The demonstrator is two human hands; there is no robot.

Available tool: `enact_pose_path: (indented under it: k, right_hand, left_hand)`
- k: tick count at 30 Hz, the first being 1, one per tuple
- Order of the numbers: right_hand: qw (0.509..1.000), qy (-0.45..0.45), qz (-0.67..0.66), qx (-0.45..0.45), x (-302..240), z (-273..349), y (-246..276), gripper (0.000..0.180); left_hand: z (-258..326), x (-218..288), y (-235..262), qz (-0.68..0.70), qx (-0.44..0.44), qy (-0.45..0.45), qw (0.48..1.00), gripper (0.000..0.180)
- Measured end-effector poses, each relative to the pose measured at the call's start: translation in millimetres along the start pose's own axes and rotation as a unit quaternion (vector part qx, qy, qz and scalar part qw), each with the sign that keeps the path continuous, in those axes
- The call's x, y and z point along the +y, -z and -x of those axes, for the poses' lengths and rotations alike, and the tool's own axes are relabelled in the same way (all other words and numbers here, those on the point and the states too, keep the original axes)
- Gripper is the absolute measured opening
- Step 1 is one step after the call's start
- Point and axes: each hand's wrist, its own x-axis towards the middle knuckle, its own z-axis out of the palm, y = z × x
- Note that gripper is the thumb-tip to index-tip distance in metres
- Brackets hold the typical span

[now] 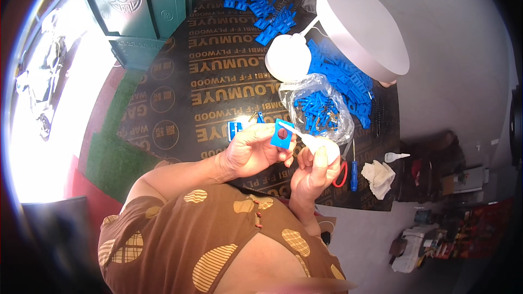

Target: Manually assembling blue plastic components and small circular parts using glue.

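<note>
My left hand (pixel 246 151) pinches a small flat blue plastic plate (pixel 281 142) with a round hole, tilted up above the table. In my right hand (pixel 312 178) is a white squeeze bottle (pixel 322 148) with a long thin nozzle. The nozzle points left and its tip lies at the upper part of the plate, by the hole; whether it touches, I cannot tell. Beyond my left fingers another blue plastic piece (pixel 235 130) lies on the dark plywood table (pixel 180 106). Past the bottle sits a clear plastic bag (pixel 289 95) of small blue parts.
A white lamp (pixel 359 27) stands behind the bag, near a heap of flat blue parts (pixel 348 84). Farther back lie blue pieces with dark springs (pixel 275 24). At right are a red-handled tool (pixel 341 177), a blue screwdriver (pixel 354 176), a cloth (pixel 378 178) and another white nozzled bottle (pixel 394 157).
</note>
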Motion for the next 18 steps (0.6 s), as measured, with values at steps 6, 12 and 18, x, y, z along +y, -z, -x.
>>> enact_pose_path:
  k: [6,12,18]
  right_hand:
    - [1.0,0.0,-0.011,0.004,-1.7,-1.2,-1.4,0.017]
    - [1.0,-0.005,-0.019,0.0,-4.8,-1.3,-2.7,0.017]
    - [0.999,0.014,0.035,0.014,-7.4,-0.3,-6.2,0.014]
  left_hand:
    - [0.2,-1.1,3.5,0.024,-0.017,0.0,1.0,0.04]
    - [0.3,-1.1,3.0,0.023,-0.018,0.0,1.0,0.041]
    - [0.3,-0.9,3.2,0.022,-0.018,0.006,1.0,0.041]
